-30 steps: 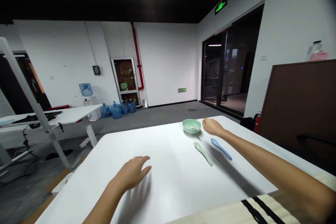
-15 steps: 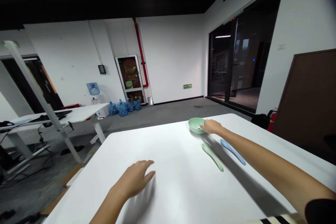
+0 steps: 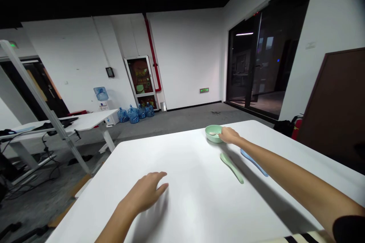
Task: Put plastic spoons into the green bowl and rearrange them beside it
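Observation:
At the table's far side, my right hand (image 3: 229, 135) is closed at the right rim of a light green bowl (image 3: 209, 139). A pale spoon (image 3: 213, 133) shows inside the bowl, its handle end running into my fingers and hidden by them. Nearer to me lies a light green spoon (image 3: 232, 168), bowl end pointing away. To its right is a blue spoon (image 3: 255, 163), partly covered by my right forearm. My left hand (image 3: 149, 191) hovers over or rests on the left of the table, thumb and fingers apart, holding nothing.
The white table (image 3: 188, 197) has rounded far corners. Behind it on the floor stand several blue water jugs (image 3: 133, 115). Another white desk (image 3: 97, 119) with cables and a metal post (image 3: 37, 87) is at the left. A brown board (image 3: 333, 110) leans at the right.
More of the pale spoon shows in the bowl now, and its tip points further left. My view has shifted slightly; my left hand keeps nearly the same pose.

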`<state>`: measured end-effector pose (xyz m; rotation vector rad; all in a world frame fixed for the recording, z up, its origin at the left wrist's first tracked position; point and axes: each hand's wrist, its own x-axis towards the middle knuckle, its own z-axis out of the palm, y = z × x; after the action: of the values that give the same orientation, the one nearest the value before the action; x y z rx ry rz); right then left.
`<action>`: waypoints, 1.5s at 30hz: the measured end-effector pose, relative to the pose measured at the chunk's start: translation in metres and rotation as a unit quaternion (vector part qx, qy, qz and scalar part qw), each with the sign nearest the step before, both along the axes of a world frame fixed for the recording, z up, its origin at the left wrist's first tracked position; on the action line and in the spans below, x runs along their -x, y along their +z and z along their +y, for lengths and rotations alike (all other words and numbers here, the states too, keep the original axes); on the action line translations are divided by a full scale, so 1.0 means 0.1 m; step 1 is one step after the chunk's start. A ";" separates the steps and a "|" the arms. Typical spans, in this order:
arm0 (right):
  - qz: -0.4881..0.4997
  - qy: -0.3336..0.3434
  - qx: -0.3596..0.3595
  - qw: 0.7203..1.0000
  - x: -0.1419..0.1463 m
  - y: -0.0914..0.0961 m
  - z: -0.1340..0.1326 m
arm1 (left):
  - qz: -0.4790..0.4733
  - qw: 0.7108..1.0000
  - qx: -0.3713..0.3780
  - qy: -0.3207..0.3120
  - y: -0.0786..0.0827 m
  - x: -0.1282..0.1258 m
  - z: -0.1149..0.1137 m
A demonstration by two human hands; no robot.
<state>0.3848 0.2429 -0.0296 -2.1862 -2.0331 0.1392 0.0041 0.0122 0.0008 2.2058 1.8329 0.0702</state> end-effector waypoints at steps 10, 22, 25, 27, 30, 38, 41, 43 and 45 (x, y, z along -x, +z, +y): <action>0.039 0.064 0.003 0.997 -0.02 0.18 -0.78 | -0.015 0.999 -0.018 -0.023 -0.03 0.05 -0.06; 0.105 0.118 0.135 0.978 0.17 0.08 -1.63 | -0.010 0.999 -0.032 -0.034 0.04 0.05 -0.21; 0.119 0.123 0.167 0.971 0.18 -0.08 -1.72 | -0.012 0.999 -0.036 -0.033 0.04 0.05 -0.21; 0.114 0.126 0.180 0.969 0.18 -0.14 -1.74 | -0.013 0.999 -0.035 -0.035 0.03 0.05 -0.20; 0.111 0.116 0.188 0.969 0.16 -0.17 -1.72 | -0.014 0.999 -0.033 -0.038 0.01 0.05 -0.19; 0.146 0.096 0.180 0.968 0.12 -0.22 -1.64 | -0.015 0.999 -0.027 -0.036 -0.01 0.05 -0.16; 0.141 0.094 0.178 0.969 0.13 -0.21 -1.64 | -0.011 0.999 -0.027 -0.037 0.00 0.05 -0.15; 0.141 0.091 0.174 0.970 0.13 -0.20 -1.64 | -0.010 0.999 -0.025 -0.036 0.00 0.05 -0.16; 0.145 0.090 0.173 0.970 0.12 -0.21 -1.64 | -0.010 0.999 -0.024 -0.035 0.00 0.05 -0.16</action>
<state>0.3726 0.0789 -0.0506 -1.9980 -2.1548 0.8410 -0.0008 -0.0036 0.0004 2.2916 1.7583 0.1238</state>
